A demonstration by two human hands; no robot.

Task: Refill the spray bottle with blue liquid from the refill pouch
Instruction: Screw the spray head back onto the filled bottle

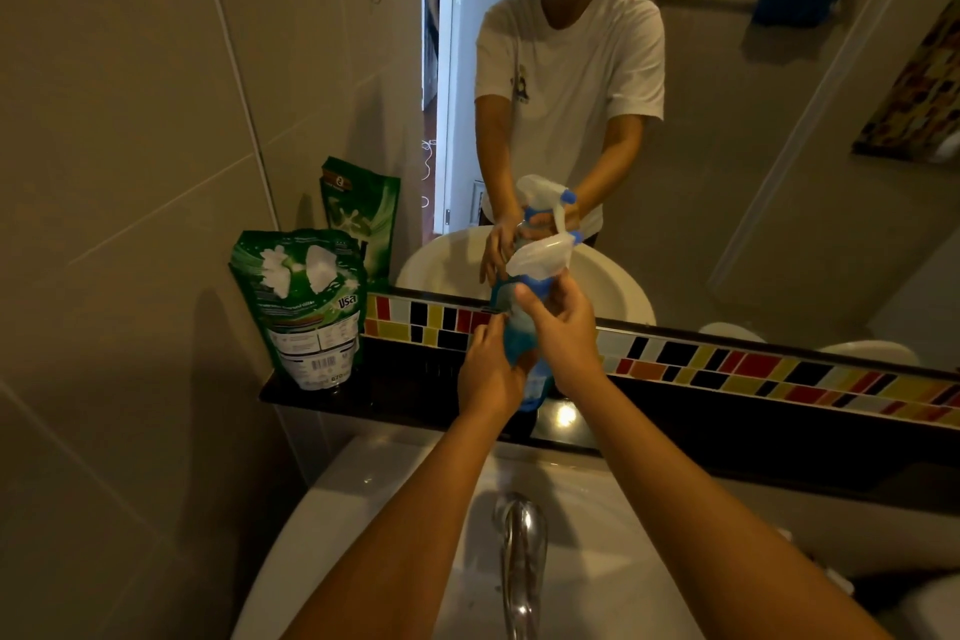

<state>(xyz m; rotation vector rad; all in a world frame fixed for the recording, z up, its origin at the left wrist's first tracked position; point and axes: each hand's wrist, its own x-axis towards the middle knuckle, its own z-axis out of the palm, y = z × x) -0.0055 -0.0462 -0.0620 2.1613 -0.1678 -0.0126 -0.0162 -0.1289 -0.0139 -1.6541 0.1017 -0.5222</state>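
Both hands meet at the spray bottle [521, 327], which stands upright on the dark ledge [675, 424] below the mirror [727, 172], behind the white sink [363, 509]. The left hand [488, 374] wraps its grip around the bottle's lower body, fingers curled onto the blue-tinted plastic. The right hand [563, 327] closes its grip on the blue collar at the neck, just under the clear trigger head [540, 257], which is still seated on the bottle. The green refill pouch [301, 307] stands upright at the left end of the ledge, near the wall and well apart from the bottle, untouched. A chrome faucet [522, 561] rises from the sink between the forearms. A strip of coloured tiles [753, 369] runs along the mirror's base.
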